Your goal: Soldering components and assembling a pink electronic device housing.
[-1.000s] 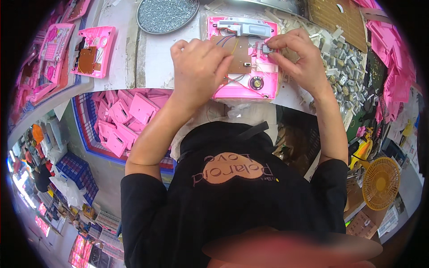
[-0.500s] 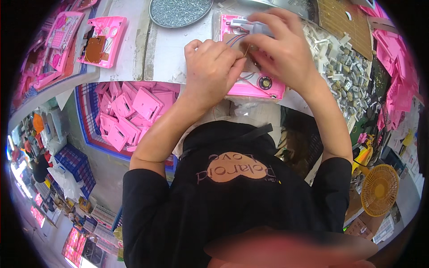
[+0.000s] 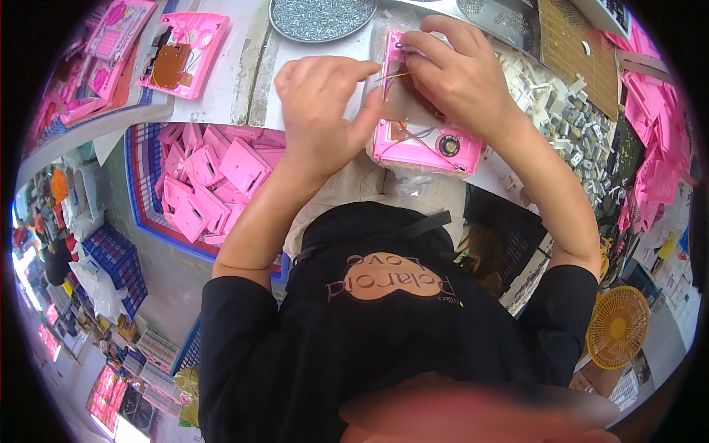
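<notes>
A pink plastic casing [image 3: 391,151] lies on the bench in clear plastic wrap. Inside it are a brown board [image 3: 406,101], thin loose wires [image 3: 395,76] and, at the near end, a round black part [image 3: 449,145]. To the left of the casing is my left hand [image 3: 317,111], thumb and forefinger spread apart around the wire ends without visibly gripping them. My right hand [image 3: 465,85] reaches over the casing from the right, its fingers bent and closed. Out from beneath those fingers come the wires, which they seem to pinch; the thumb tip is hidden.
A round metal tray [image 3: 321,18] of small screws stands at the back. Another pink casing [image 3: 203,44] with a brown board lies on the left. Below the bench, a blue crate [image 3: 136,188] holds pink parts. White and grey pieces [image 3: 561,111] are heaped on the right.
My left hand has moved left, away from my right hand, and its fingers have parted. My right hand stays over the casing. The brown board shows more, and the grey piece is out of sight.
</notes>
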### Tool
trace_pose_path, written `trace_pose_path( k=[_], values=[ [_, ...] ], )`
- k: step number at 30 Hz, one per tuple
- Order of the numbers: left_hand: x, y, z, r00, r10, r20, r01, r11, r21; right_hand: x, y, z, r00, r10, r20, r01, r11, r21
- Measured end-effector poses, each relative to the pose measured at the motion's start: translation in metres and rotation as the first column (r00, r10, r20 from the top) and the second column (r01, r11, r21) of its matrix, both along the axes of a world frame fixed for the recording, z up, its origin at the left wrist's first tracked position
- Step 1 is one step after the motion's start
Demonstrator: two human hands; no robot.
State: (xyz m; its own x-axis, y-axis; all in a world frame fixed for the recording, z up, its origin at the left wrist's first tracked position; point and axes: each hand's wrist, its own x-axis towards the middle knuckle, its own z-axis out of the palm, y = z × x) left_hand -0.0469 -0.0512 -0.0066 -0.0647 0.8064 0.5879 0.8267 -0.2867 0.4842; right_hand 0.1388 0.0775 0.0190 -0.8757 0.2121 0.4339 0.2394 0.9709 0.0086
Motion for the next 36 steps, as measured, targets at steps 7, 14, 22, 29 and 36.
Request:
trace_pose_path(
  k=[7, 14, 22, 29, 36],
  values=[
    [-0.003, -0.012, 0.013, 0.989, 0.0, 0.149, 0.002, 1.0, -0.012, 0.026, -0.004, -0.011, 0.97, -0.018, -0.243, -0.013, 0.992, -0.122],
    [0.046, 0.023, 0.017, 0.871, -0.256, 0.419, 0.323, 0.941, -0.099, 0.052, -0.017, -0.01, 0.936, -0.177, -0.303, 0.045, 0.918, -0.395],
    [0.06, 0.054, 0.021, 0.782, -0.168, 0.6, 0.461, 0.804, -0.376, 0.074, -0.02, -0.025, 0.825, -0.442, -0.353, 0.115, 0.742, -0.66],
    [0.063, 0.063, 0.021, 0.869, -0.301, 0.393, 0.438, 0.838, -0.326, 0.092, -0.033, -0.013, 0.839, -0.443, -0.316, 0.218, 0.806, -0.551],
    [0.057, 0.059, 0.023, 0.815, -0.194, 0.546, 0.435, 0.826, -0.357, 0.253, -0.107, 0.016, 0.214, -0.92, -0.329, 0.434, 0.391, -0.812]
  ],
)
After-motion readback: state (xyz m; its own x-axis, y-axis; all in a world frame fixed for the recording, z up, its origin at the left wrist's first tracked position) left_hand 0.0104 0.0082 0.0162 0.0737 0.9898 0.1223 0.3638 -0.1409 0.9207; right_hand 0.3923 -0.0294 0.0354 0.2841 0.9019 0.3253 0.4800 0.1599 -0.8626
